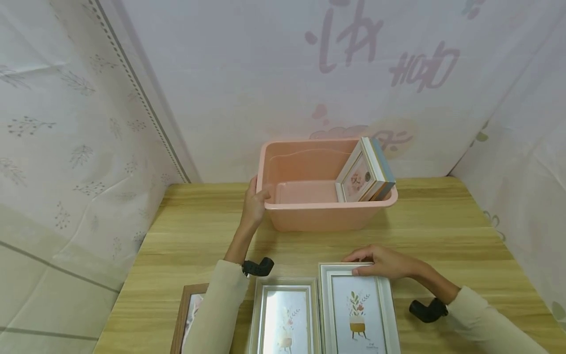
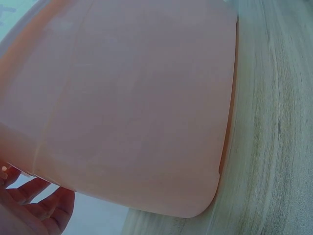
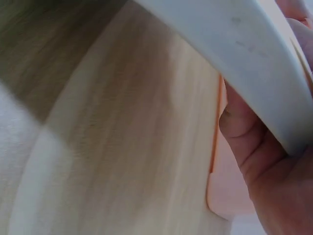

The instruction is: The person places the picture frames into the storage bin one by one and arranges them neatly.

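Note:
My left hand (image 1: 254, 205) grips the left rim of a pink plastic bin (image 1: 316, 216), thumb over the edge; in the left wrist view its fingers (image 2: 61, 208) curl at the bin's rim. At the front right, my right hand (image 1: 386, 261) holds the top edge of a white picture frame (image 1: 327, 314) with a potted-plant print, thumb on the front and fingers behind. The right wrist view shows that frame's pale side (image 3: 234, 49) raised off the table between thumb and fingers. Inside the bin, several picture frames (image 1: 360, 172) lean against the right end.
Beside the held frame lies a silver-gold picture frame (image 1: 261, 319) with glare on its glass. A brown wooden frame (image 1: 179, 324) is partly hidden under the left sleeve. The wooden table (image 1: 199, 221) meets a printed cloth backdrop (image 1: 212, 98) behind the bin.

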A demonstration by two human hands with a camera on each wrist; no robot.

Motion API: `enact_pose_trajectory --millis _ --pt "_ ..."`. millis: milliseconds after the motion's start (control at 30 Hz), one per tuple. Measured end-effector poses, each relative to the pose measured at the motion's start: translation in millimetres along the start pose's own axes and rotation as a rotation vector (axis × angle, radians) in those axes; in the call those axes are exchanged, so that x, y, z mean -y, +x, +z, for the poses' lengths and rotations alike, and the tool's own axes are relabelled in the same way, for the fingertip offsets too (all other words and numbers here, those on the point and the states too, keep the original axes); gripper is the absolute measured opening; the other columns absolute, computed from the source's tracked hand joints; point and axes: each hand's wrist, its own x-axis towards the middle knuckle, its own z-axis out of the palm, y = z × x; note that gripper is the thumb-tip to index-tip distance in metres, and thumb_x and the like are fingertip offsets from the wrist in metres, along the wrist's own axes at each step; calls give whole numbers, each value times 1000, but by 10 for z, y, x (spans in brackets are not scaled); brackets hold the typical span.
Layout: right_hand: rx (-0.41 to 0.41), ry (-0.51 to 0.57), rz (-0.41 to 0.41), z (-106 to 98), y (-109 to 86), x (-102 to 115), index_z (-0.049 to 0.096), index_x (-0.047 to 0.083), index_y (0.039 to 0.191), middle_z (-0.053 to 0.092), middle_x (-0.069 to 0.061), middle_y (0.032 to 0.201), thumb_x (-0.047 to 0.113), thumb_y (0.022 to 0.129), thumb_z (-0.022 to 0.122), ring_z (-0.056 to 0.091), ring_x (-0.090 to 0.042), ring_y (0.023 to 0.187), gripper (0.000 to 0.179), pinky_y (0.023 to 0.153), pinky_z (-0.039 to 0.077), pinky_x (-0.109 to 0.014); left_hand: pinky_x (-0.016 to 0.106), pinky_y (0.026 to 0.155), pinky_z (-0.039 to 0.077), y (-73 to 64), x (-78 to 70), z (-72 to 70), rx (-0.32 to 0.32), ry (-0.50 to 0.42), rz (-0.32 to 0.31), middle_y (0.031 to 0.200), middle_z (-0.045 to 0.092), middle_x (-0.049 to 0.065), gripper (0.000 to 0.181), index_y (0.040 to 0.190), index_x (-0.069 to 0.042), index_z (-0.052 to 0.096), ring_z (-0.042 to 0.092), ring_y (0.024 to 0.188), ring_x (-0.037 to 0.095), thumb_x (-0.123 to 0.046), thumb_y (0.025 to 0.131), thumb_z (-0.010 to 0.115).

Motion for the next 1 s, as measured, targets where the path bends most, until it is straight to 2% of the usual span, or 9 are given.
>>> enact_pose_trajectory --millis 167,333,433,567,733,900,1000 --pt "-27 32 64 -118 -11 100 61 2 133 72 -9 115 17 99 59 71 -11 84 37 73 58 -28 46 101 42 7 -10 0 -7 5 4 137 53 19 67 150 -2 34 52 117 29 -2 84 41" --pt "-69 28 115 -240 -48 230 58 1 136 74 -8 103 17 99 59 73 -16 71 40 59 59 -34 46 102 42 -2 -17 5 -6 11 -1 139 52 19 67 151 -3 34 51 118 29 -2 84 42" --pt "-87 9 110 -324 -70 340 54 -2 138 73 -11 103 16 99 58 73 -18 67 43 56 58 -36 46 103 41 -10 -15 5 -1 18 5 141 50 18 68 152 -3 32 49 120 28 -3 85 41" --pt "-106 -7 82 -423 -100 513 48 -5 142 71 -17 110 13 100 56 73 -19 70 46 58 58 -36 46 103 40 -15 -15 5 2 15 8 142 49 18 68 152 -2 31 49 120 28 -3 84 41" --pt "-133 2 90 -530 -162 744 44 0 147 72 -15 103 12 101 54 73 -21 70 48 55 58 -38 47 101 43 -12 -15 7 2 10 1 140 50 20 67 151 -1 31 51 118 29 -4 85 41" --pt "-202 -26 110 -636 -221 972 45 10 149 71 -11 96 13 101 54 73 -21 67 48 54 58 -38 47 102 41 -8 -15 7 0 11 1 140 50 20 67 151 -1 32 50 120 29 -3 85 42" --pt "-246 -34 67 -699 -237 1085 46 14 149 68 -13 98 10 101 52 72 -21 68 48 53 57 -39 46 101 42 -7 -18 6 -3 4 -1 140 50 19 69 151 -1 31 50 119 29 -2 84 42"
